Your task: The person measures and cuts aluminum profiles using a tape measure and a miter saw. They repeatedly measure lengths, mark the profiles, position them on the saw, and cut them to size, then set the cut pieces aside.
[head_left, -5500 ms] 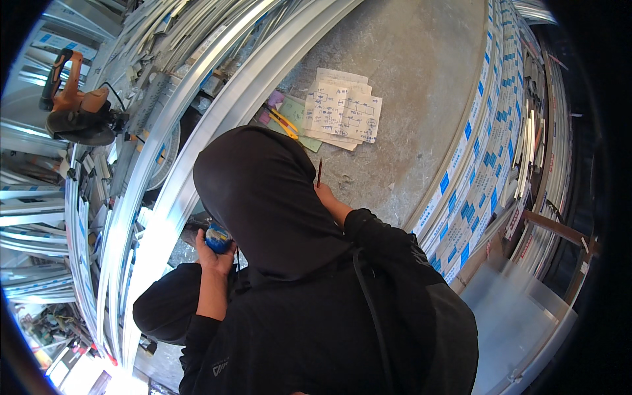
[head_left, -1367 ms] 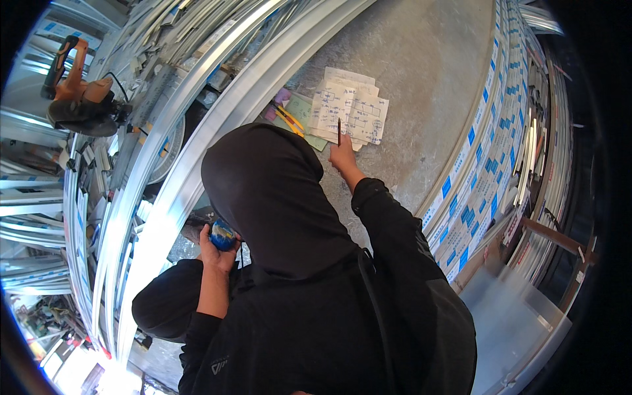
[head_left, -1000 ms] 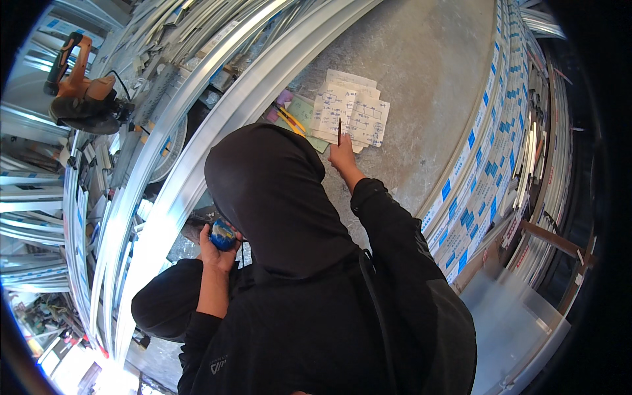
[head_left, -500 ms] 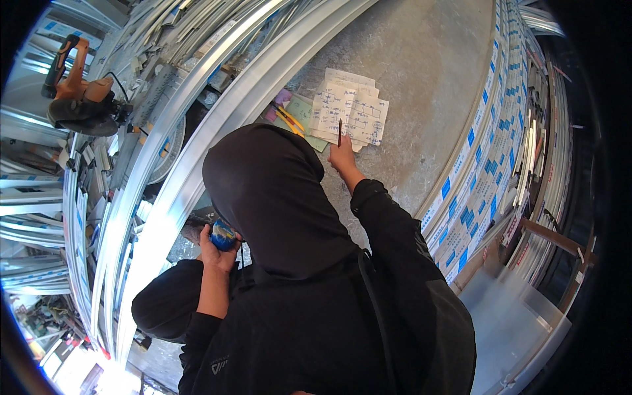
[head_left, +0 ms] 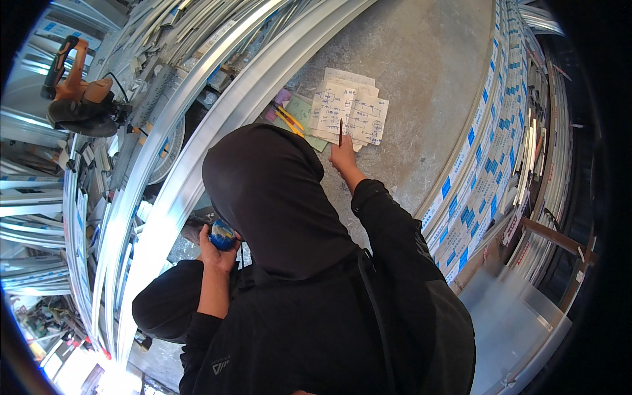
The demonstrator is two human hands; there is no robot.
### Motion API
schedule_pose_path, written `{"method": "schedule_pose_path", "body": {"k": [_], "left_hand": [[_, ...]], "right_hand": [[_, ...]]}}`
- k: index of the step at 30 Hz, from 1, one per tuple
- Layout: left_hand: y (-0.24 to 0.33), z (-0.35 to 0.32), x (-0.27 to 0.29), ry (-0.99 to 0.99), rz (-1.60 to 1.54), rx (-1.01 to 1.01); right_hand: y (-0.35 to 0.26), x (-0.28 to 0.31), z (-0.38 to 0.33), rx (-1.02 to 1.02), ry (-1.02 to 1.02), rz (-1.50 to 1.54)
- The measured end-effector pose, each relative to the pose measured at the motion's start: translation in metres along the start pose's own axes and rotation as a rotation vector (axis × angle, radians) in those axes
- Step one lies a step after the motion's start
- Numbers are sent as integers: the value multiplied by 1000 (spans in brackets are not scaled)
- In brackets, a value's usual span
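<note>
The right hand [head_left: 343,158] is closed around a thin dark pencil [head_left: 340,131], its tip resting on the sketched paper sheets [head_left: 349,108] lying on the grey bench [head_left: 421,72]. The left hand [head_left: 217,249] is wrapped around a small blue round object [head_left: 222,234], held up beside the black hood [head_left: 270,191] near 1 long aluminium profile [head_left: 197,164].

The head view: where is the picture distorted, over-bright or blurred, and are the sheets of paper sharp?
In the head view the long aluminium profiles bend strongly toward the rim; the lower left corner is blown out white; a pale smear blurs the lower right; the rim is black. The paper sheets under the pencil in the right hand are fairly sharp.
</note>
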State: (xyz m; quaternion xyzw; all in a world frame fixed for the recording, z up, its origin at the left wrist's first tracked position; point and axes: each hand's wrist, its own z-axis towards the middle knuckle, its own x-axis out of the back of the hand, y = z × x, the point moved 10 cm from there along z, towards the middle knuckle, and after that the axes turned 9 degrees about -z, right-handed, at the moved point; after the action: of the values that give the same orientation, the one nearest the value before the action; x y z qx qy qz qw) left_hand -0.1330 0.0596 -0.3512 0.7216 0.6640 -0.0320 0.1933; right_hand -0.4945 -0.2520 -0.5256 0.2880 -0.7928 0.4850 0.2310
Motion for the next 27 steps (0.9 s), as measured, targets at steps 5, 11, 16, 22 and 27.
{"method": "schedule_pose_path", "body": {"k": [5, 11, 16, 22, 27], "left_hand": [[0, -1, 0, -1, -9, -1], [1, -1, -1, -11, -15, -8], [2, -1, -2, -16, -7, -12], [2, -5, -5, 19, -8, -25], [6, -7, -14, -37, 63, -55]], "right_hand": [[1, 1, 0, -1, 15, -6], [1, 0, 1, 19, 13, -9], [1, 0, 1, 14, 0, -19], [-17, 13, -12, -19, 11, -11], [-30, -9, -41, -273, -348, 205]]}}
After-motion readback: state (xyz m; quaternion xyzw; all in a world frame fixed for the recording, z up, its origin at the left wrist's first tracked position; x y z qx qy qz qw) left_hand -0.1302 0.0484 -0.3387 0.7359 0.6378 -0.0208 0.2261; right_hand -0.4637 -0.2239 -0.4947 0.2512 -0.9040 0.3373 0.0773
